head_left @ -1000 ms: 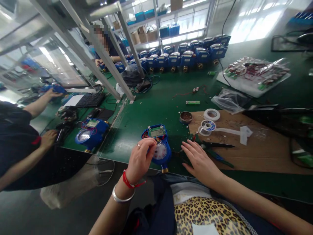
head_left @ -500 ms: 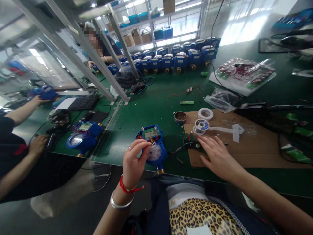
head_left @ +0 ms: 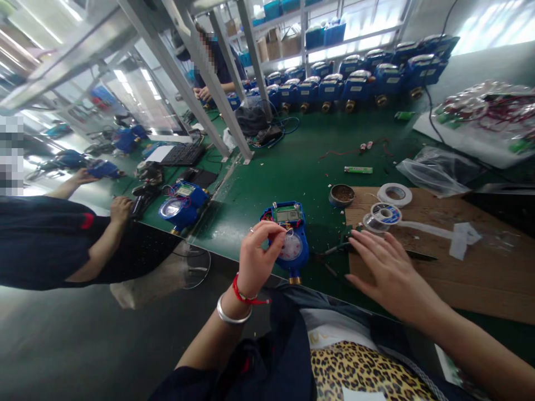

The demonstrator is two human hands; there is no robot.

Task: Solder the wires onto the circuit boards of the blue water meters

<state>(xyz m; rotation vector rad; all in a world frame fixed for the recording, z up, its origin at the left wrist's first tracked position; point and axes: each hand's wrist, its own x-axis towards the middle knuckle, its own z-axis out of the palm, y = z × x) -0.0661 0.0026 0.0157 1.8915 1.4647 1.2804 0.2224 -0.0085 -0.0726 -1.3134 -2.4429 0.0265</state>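
Touching left hand (head_left: 258, 257): blue meter (head_left: 297, 250).

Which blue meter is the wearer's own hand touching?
The meter at the near table edge, green display up: the left hand pinches at its middle. The co-worker's meter and the back row lie apart from it.

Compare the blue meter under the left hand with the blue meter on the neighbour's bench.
The near meter is pinched at its wires by the left hand; the neighbour's meter lies untouched. The near meter's dial shows white; the neighbour's meter is turned leftward, its dial glaring. Both are blue, with a display board and brass fitting.
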